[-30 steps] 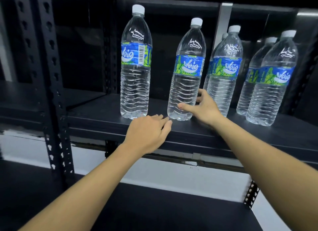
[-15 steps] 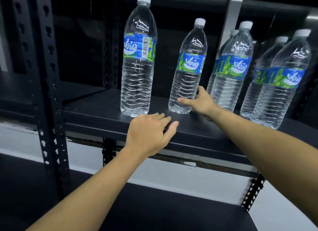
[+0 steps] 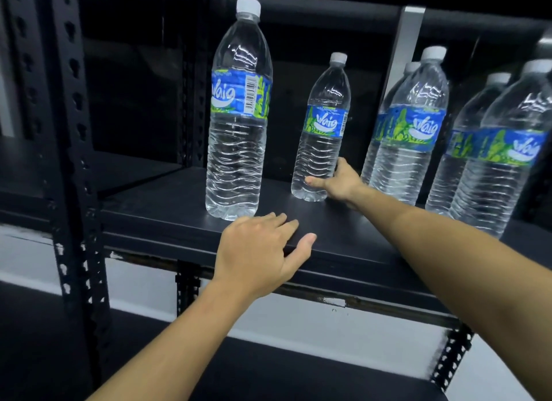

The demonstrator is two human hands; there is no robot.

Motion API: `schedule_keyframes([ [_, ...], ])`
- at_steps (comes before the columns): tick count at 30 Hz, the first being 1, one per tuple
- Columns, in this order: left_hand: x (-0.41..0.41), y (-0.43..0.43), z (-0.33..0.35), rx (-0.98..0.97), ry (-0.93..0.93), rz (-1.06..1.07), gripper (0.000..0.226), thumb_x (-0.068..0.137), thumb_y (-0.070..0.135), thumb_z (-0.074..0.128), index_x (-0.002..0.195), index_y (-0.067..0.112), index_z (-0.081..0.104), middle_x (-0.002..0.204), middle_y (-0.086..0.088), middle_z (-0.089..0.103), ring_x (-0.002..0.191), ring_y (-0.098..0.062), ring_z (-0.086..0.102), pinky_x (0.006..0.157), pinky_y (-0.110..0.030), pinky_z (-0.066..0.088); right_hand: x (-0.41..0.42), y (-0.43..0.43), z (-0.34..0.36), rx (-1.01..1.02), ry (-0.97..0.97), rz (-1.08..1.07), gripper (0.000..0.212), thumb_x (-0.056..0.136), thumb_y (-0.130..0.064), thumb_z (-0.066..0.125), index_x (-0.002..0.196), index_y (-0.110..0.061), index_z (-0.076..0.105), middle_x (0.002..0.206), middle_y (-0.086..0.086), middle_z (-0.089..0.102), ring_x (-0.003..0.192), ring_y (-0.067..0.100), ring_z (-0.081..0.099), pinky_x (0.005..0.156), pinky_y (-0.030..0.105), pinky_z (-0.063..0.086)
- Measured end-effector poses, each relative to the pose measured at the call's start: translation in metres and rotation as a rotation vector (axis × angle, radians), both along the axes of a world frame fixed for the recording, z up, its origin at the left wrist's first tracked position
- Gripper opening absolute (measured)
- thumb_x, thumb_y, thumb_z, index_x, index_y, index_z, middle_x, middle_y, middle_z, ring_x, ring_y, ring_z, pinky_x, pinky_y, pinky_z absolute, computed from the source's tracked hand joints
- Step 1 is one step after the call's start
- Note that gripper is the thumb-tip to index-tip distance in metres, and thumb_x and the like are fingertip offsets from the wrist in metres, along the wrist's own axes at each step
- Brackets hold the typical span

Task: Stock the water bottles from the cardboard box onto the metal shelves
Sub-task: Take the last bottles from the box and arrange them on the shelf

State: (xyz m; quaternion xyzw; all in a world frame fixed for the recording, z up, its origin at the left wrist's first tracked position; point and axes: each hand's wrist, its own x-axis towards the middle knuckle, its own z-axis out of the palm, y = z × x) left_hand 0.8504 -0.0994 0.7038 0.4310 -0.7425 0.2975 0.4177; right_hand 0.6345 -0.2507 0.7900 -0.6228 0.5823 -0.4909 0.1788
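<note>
Clear water bottles with blue and green labels and white caps stand on the black metal shelf (image 3: 155, 209). The tallest-looking bottle (image 3: 236, 150) is near the front edge. A second bottle (image 3: 319, 150) stands deeper in, to its right. My right hand (image 3: 340, 182) grips the base of that second bottle, thumb across its front and fingers round its right side. In front of the front bottle, my left hand (image 3: 257, 251) rests on the shelf's front edge with relaxed fingers, holding nothing. No cardboard box is in view.
Several more bottles (image 3: 409, 144) (image 3: 501, 168) stand in a group at the right of the same shelf. A black perforated upright post (image 3: 74, 162) rises at the left. A lower black shelf (image 3: 268, 376) lies below my arms.
My right hand has slid the second bottle farther back on the shelf. My left hand has stayed at the front edge, its thumb spread a little more.
</note>
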Motion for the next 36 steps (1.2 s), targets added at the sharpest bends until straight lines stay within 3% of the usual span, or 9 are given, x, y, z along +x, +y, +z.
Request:
schedule_keyframes([
  [16, 0.000, 0.000, -0.001, 0.004, 0.029, -0.016, 0.054, 0.099, 0.056, 0.041, 0.101, 0.023, 0.084, 0.102, 0.001, 0.081, 0.103, -0.018, 0.076, 0.079, -0.036, 0.059, 0.002, -0.015, -0.002, -0.002, 0.036, 0.013, 0.084, 0.075, -0.031, 0.091, 0.142, -0.017, 0.042, 0.132, 0.001, 0.065, 0.121, 0.022, 0.061, 0.109, 0.043, 0.048],
  [21, 0.000, 0.001, -0.002, 0.008, 0.028, -0.002, 0.054, 0.099, 0.056, 0.041, 0.102, 0.024, 0.084, 0.102, 0.003, 0.081, 0.103, -0.016, 0.076, 0.079, -0.035, 0.058, -0.002, -0.012, -0.007, 0.020, 0.030, 0.002, 0.097, 0.067, -0.044, 0.093, 0.145, -0.022, 0.041, 0.130, -0.004, 0.067, 0.121, 0.021, 0.062, 0.109, 0.044, 0.048],
  [25, 0.003, 0.005, -0.001, 0.061, 0.045, -0.033, 0.057, 0.099, 0.059, 0.038, 0.109, 0.026, 0.082, 0.110, 0.004, 0.079, 0.111, -0.015, 0.073, 0.087, -0.036, 0.057, -0.001, 0.008, -0.002, 0.067, -0.002, 0.008, 0.122, 0.042, -0.061, 0.092, 0.144, -0.021, 0.039, 0.123, -0.003, 0.069, 0.117, 0.022, 0.065, 0.107, 0.044, 0.050],
  [26, 0.004, 0.008, 0.001, 0.102, 0.059, -0.055, 0.059, 0.099, 0.061, 0.036, 0.115, 0.026, 0.080, 0.116, 0.005, 0.078, 0.116, -0.013, 0.071, 0.092, -0.035, 0.054, 0.002, 0.021, 0.000, 0.077, -0.004, 0.006, 0.124, 0.048, -0.057, 0.093, 0.150, -0.019, 0.034, 0.126, -0.003, 0.066, 0.119, 0.022, 0.063, 0.108, 0.044, 0.049],
  [28, 0.009, 0.015, 0.008, 0.207, 0.111, -0.142, 0.063, 0.098, 0.065, 0.033, 0.131, 0.028, 0.071, 0.133, 0.008, 0.070, 0.131, -0.011, 0.060, 0.104, -0.035, 0.046, 0.004, 0.044, 0.003, 0.081, -0.007, -0.022, 0.114, 0.067, -0.041, 0.094, 0.156, -0.015, 0.028, 0.132, 0.004, 0.058, 0.125, 0.024, 0.058, 0.111, 0.045, 0.046],
  [30, 0.016, 0.020, 0.015, 0.252, 0.210, -0.263, 0.062, 0.098, 0.062, 0.036, 0.142, 0.027, 0.062, 0.146, 0.009, 0.061, 0.142, -0.010, 0.049, 0.112, -0.036, 0.039, 0.003, 0.063, 0.003, 0.077, -0.044, -0.021, 0.100, 0.075, -0.033, 0.091, 0.154, -0.012, 0.034, 0.132, 0.010, 0.057, 0.122, 0.025, 0.058, 0.110, 0.046, 0.047],
  [33, 0.033, 0.021, 0.028, 0.085, 0.336, -0.346, 0.052, 0.098, 0.047, 0.050, 0.142, 0.021, 0.062, 0.147, 0.006, 0.060, 0.141, -0.011, 0.051, 0.112, -0.037, 0.041, 0.004, 0.089, 0.000, 0.065, -0.095, 0.043, 0.079, 0.077, -0.030, 0.089, 0.143, -0.014, 0.048, 0.132, 0.011, 0.060, 0.119, 0.024, 0.062, 0.110, 0.047, 0.047],
  [36, 0.051, 0.013, 0.038, -0.095, 0.395, -0.338, 0.048, 0.096, 0.035, 0.058, 0.139, 0.015, 0.064, 0.146, 0.001, 0.061, 0.139, -0.016, 0.055, 0.112, -0.038, 0.042, 0.013, 0.112, -0.003, 0.033, -0.117, 0.079, 0.056, 0.078, -0.029, 0.088, 0.124, -0.023, 0.056, 0.117, 0.004, 0.067, 0.113, 0.021, 0.067, 0.107, 0.045, 0.050],
])
